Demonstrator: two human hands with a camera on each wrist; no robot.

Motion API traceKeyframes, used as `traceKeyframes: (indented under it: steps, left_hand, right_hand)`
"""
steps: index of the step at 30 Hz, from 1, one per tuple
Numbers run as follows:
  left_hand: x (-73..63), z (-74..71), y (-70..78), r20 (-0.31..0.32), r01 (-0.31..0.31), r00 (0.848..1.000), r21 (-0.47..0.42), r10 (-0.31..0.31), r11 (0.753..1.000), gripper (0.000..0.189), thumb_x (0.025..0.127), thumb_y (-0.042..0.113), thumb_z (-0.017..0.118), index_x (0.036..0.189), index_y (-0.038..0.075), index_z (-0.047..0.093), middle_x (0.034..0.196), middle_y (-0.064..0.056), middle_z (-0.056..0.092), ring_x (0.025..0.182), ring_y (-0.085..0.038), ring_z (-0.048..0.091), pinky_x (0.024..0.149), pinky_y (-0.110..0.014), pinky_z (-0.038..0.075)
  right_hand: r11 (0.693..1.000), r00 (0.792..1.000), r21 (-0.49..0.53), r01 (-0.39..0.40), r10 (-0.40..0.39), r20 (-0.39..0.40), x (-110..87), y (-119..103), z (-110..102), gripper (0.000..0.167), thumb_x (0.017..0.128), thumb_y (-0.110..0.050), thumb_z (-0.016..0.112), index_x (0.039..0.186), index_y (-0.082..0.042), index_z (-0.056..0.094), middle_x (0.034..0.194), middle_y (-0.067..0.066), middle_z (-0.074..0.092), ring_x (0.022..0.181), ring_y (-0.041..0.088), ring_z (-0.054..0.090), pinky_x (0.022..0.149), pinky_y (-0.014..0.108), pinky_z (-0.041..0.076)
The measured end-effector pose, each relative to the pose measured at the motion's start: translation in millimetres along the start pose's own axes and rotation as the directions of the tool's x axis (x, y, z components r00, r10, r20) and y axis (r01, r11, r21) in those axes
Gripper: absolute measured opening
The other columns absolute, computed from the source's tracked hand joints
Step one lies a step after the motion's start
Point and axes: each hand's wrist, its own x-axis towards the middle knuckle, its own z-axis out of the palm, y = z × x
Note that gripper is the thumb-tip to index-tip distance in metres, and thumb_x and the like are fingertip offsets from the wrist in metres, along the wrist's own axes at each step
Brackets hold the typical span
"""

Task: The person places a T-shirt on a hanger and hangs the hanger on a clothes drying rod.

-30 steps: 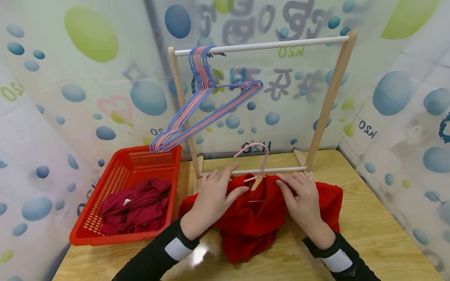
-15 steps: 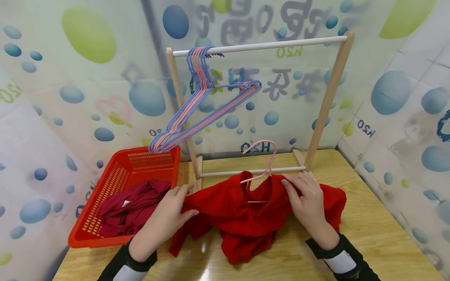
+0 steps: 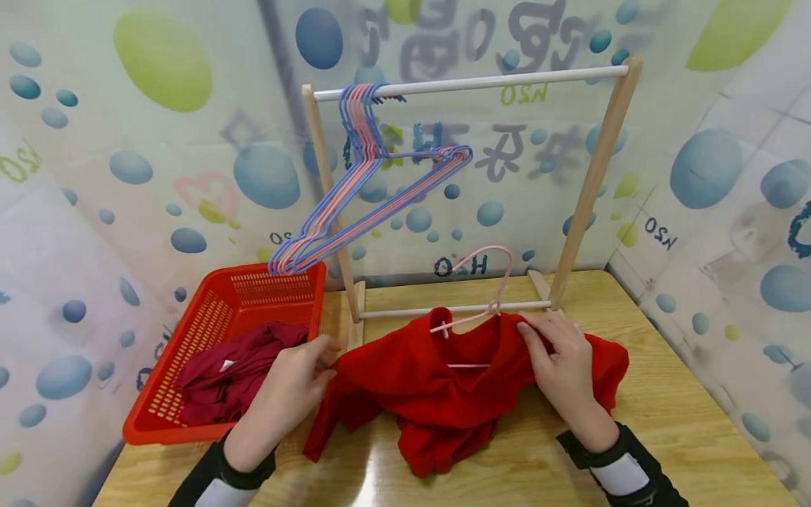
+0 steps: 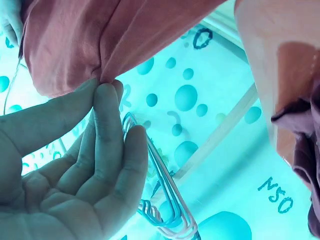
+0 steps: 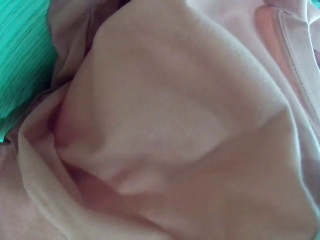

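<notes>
Head view, and here's the red garment (image 3: 456, 394), lying rumpled on the desk (image 3: 671, 429) just in front of the wooden rack, a pink hanger (image 3: 495, 306) inside its collar with the hook standing up above! Over on the left side, the left hand (image 3: 294, 384) has the end of the cloth, and the left wrist view shows it neatly: thumb and forefinger pinching a fold of the garment, the other fingers loosely bent alongside. Across at the right shoulder, the right hand (image 3: 560, 362) grips the fabric near the collar, thumb in front; the right wrist view offers only folds of cloth, those fingers out of sight. Beside the left hand sits the red basket (image 3: 215, 431), dark red cloth (image 3: 247, 373) bunched inside, while blue and pink hangers (image 3: 355, 182) hang clustered at the left end of the rack's white top bar (image 3: 494, 82).
</notes>
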Motion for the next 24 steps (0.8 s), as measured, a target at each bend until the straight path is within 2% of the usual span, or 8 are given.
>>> traceKeyframes:
  steps: [4,8,10,13,16,18,20,24]
  left_hand:
    - [1.9,-29.7,46.6,-0.011,-0.006,1.0,0.098,0.007,0.995,0.04,0.08,-0.007,0.091,0.11,0.011,0.072,0.087,0.001,0.074,0.076,-0.016,0.069,0.065,-0.035,0.059]
    - [9.8,-66.0,108.9,-0.025,-0.057,0.998,0.246,0.065,0.968,0.045,0.079,-0.006,0.093,0.117,-0.002,0.07,0.094,-0.014,0.07,0.084,-0.033,0.065,0.071,-0.048,0.057]
    - [16.0,-73.2,126.9,-0.025,-0.105,0.993,0.248,0.115,0.963,0.048,0.084,-0.002,0.093,0.126,-0.005,0.07,0.102,-0.018,0.07,0.092,-0.036,0.066,0.077,-0.051,0.058]
    - [26.4,-71.5,141.4,-0.006,-0.183,0.982,0.179,0.187,0.967,0.047,0.093,0.0,0.086,0.136,-0.007,0.068,0.113,-0.021,0.073,0.104,-0.038,0.069,0.087,-0.054,0.06]
    - [33.5,-63.2,148.9,0.01,-0.244,0.97,0.103,0.244,0.964,0.038,0.097,-0.001,0.082,0.133,-0.008,0.071,0.111,-0.02,0.074,0.103,-0.037,0.071,0.088,-0.054,0.061]
    - [35.4,-57.3,152.8,0.002,-0.25,0.968,0.071,0.251,0.966,0.029,0.096,-0.005,0.081,0.124,-0.007,0.075,0.107,-0.018,0.074,0.099,-0.036,0.072,0.087,-0.053,0.062]
    - [35.6,-52.9,157.2,-0.023,-0.236,0.971,0.048,0.237,0.971,0.021,0.094,-0.008,0.082,0.114,-0.004,0.078,0.102,-0.016,0.074,0.096,-0.035,0.073,0.086,-0.052,0.063]
    - [33.7,-44.4,161.9,-0.105,-0.226,0.968,0.027,0.227,0.974,0.023,0.089,-0.01,0.086,0.11,-0.001,0.08,0.099,-0.012,0.076,0.093,-0.03,0.074,0.084,-0.049,0.063]
  right_hand:
    - [1.0,1.0,0.002,-0.011,0.011,-0.011,-0.3,3,-1,0.043,0.113,-0.034,0.065,0.11,0.006,0.081,0.094,0.022,0.076,0.086,0.024,0.063,0.08,0.023,0.034]
    - [1.0,1.0,0.019,-0.02,0.021,-0.016,-2.9,9,1,0.046,0.112,-0.039,0.065,0.111,0.004,0.082,0.095,0.018,0.076,0.087,0.016,0.06,0.077,0.026,0.031]
    - [0.999,1.0,0.023,-0.025,0.025,-0.015,-3.2,8,2,0.049,0.112,-0.042,0.064,0.112,0.003,0.082,0.095,0.017,0.076,0.088,0.015,0.06,0.077,0.026,0.031]
    - [0.999,0.999,0.025,-0.026,0.026,-0.018,-3.7,8,4,0.04,0.111,-0.034,0.069,0.112,0.003,0.083,0.094,0.016,0.076,0.088,0.018,0.061,0.078,0.026,0.034]
    - [0.999,1.0,0.048,-0.003,0.005,-0.027,-6.7,16,10,0.026,0.108,-0.025,0.074,0.113,-0.001,0.084,0.091,0.013,0.075,0.086,0.019,0.061,0.078,0.025,0.036]
    - [0.998,1.0,0.061,0.013,-0.012,-0.024,-6.7,17,12,0.022,0.107,-0.021,0.075,0.112,-0.001,0.084,0.089,0.014,0.075,0.083,0.023,0.061,0.078,0.025,0.037]
    - [0.998,1.0,0.065,0.016,-0.015,-0.012,-7.0,18,14,0.029,0.108,-0.028,0.073,0.113,-0.001,0.084,0.089,0.013,0.075,0.084,0.021,0.061,0.079,0.022,0.037]
    - [0.999,1.0,0.051,-0.004,0.003,0.012,-0.5,-3,10,0.015,0.1,-0.004,0.078,0.111,0.005,0.082,0.09,0.017,0.075,0.084,0.025,0.063,0.08,0.02,0.039]
